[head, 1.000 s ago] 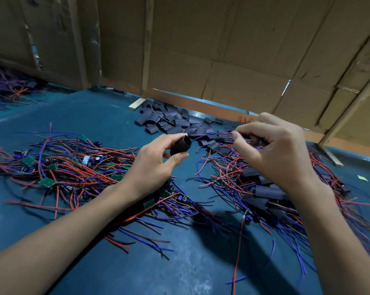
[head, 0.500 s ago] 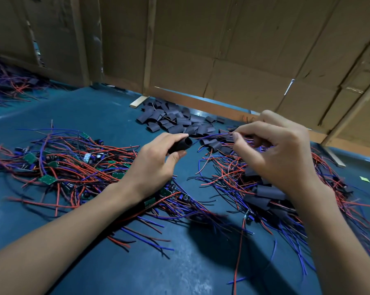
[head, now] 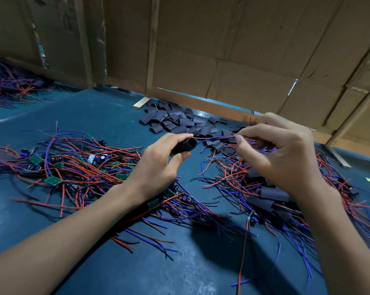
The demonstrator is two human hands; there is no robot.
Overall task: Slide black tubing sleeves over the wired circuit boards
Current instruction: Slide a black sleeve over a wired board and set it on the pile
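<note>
My left hand [head: 158, 167] grips a short black tubing sleeve [head: 185, 145] between thumb and fingers, its open mouth facing right. My right hand [head: 279, 154] pinches a wired circuit board; the board is hidden inside my fingers. Its red and blue wires [head: 213, 137] stretch left to the sleeve's mouth. A heap of bare green boards with red and blue wires [head: 73, 167] lies to the left. Boards with black sleeves on them [head: 271, 192] lie in a tangle under my right hand.
A pile of loose black sleeves [head: 175, 122] sits at the back of the teal table [head: 107, 116], next to a small wood block [head: 140, 102]. Cardboard walls [head: 222, 50] close off the back. Another wire tangle [head: 7, 86] lies far left.
My hands have drawn closer together. The wire ends in my right hand have come out to the left and now reach the mouth of the sleeve.
</note>
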